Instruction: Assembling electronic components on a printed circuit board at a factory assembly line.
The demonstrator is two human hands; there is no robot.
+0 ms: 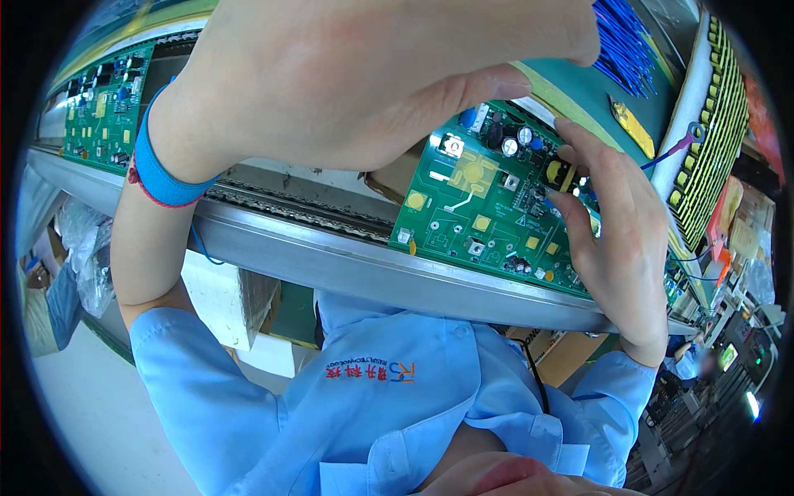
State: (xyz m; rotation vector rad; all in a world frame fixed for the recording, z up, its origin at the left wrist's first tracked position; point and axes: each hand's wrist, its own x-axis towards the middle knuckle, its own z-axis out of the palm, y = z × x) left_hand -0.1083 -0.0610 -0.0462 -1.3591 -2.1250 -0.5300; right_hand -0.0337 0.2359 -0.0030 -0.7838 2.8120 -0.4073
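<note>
My left hand [331,91], a blue strap [169,169] round its wrist, reaches across the top of the view. Its thumb stands apart from the fingers, which end beside a bundle of blue wires [624,50]; some fingers are out of sight. On the right, my right hand [624,219] is over a green circuit board [438,194]. Its thumb and fingers close round a yellow-and-black transformer [558,174] at the board's surface. Capacitors and other small parts stand on the board near those fingertips.
A metal conveyor rail [331,256] runs along the near side. Another green circuit board [103,116] lies at the far left. A yellow cutter [633,128] and a blue ring-terminal lead [682,142] lie right of my right hand, before a tray of yellow-and-black transformers [715,132].
</note>
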